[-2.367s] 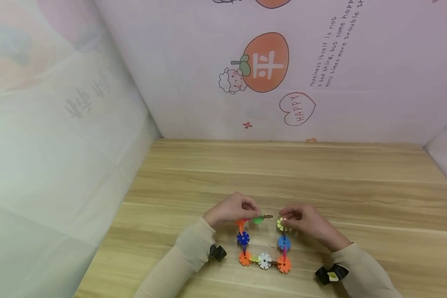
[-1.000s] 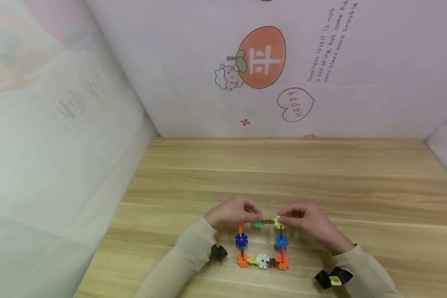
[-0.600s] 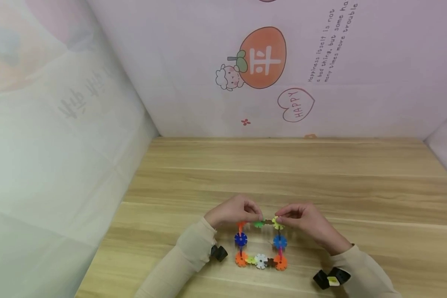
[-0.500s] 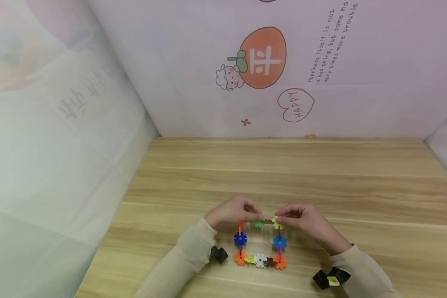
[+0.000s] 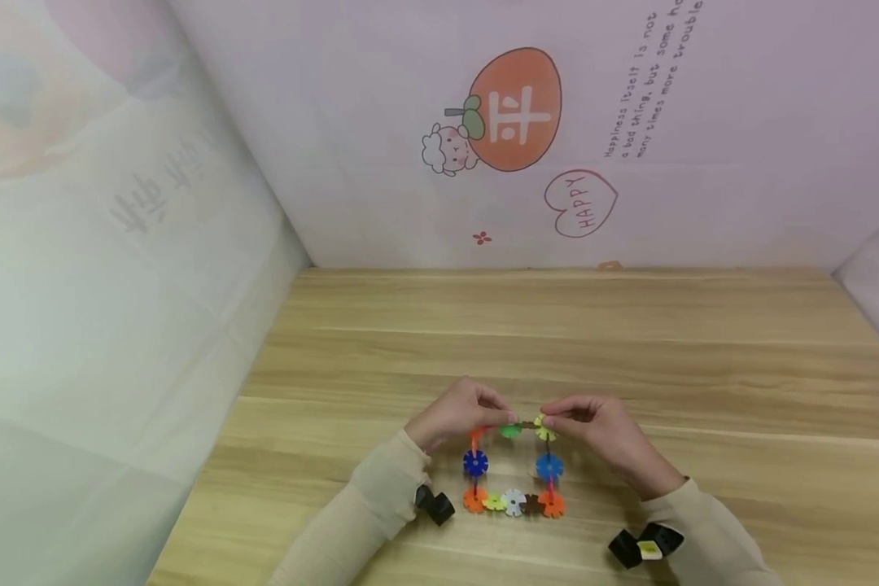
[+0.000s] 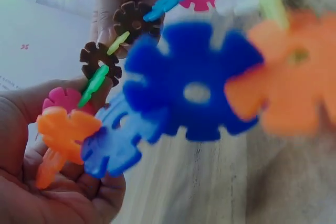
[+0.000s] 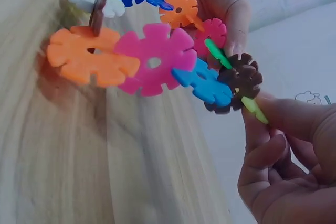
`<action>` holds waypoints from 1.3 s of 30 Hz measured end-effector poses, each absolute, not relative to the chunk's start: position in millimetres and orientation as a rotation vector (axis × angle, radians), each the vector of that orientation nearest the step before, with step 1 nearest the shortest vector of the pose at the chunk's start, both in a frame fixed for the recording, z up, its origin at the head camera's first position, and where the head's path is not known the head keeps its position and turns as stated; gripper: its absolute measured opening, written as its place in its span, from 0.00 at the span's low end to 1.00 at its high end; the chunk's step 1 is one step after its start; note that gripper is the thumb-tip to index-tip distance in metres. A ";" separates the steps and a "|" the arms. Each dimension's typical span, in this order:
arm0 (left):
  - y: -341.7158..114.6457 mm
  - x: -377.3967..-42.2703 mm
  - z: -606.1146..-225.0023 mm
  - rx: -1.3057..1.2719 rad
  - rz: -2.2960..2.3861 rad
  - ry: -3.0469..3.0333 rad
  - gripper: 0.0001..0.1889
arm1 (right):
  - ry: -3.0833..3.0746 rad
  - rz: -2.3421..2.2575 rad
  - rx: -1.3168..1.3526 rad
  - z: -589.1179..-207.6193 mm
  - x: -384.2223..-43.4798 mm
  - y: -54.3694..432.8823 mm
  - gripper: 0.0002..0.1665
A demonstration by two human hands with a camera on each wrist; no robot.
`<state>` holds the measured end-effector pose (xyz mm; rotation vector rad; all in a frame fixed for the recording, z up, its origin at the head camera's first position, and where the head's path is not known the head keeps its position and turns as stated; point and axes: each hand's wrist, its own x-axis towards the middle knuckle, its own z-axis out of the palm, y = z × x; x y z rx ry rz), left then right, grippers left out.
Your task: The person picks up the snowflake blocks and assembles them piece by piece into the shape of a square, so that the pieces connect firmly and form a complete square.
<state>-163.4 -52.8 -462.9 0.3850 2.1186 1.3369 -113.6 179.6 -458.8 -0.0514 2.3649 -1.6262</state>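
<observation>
A ring of notched plastic snowflake discs, slotted together, lies between both hands. At its far side my left hand (image 5: pixel 463 413) pinches the green disc (image 5: pixel 510 431). My right hand (image 5: pixel 602 430) pinches the yellow disc (image 5: pixel 545 434) between thumb and fingertips. A brown disc (image 5: pixel 529 425) bridges these two; in the right wrist view that brown disc (image 7: pixel 245 77) meets the yellow disc (image 7: pixel 255 110). Nearer me, the ring runs through a dark blue disc (image 5: pixel 475 463), a light blue disc (image 5: pixel 549 467), a white disc (image 5: pixel 513 502) and an orange disc (image 5: pixel 553 505). Fingers partly hide the far left corner.
The ring is over a wood-grain table (image 5: pixel 410 325). A printed pale sheet (image 5: pixel 381 163) stands behind it, with another pale sheet (image 5: pixel 117 325) along the left. Black wrist devices (image 5: pixel 435 505) sit on both sleeves.
The brown disc and the yellow disc were apart at first; they now meet, closing the ring's far side. The right hand came left with the yellow disc. Lately the ring shifted slightly away from me.
</observation>
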 end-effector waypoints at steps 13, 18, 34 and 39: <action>-46.1 -184.6 -469.0 0.439 1.269 2.109 0.09 | 2.447 -1.452 -0.104 -460.2 -131.6 187.8 0.19; -39.4 -207.5 -472.4 0.406 1.199 2.151 0.11 | 2.419 -1.429 -0.046 -469.4 -151.8 193.6 0.22; -37.1 -222.0 -484.7 0.288 1.230 2.201 0.21 | 2.435 -1.361 -0.060 -483.5 -171.7 202.0 0.20; -42.8 -214.4 -481.1 0.311 1.277 2.269 0.23 | 2.538 -1.299 -0.127 -482.6 -168.5 207.0 0.22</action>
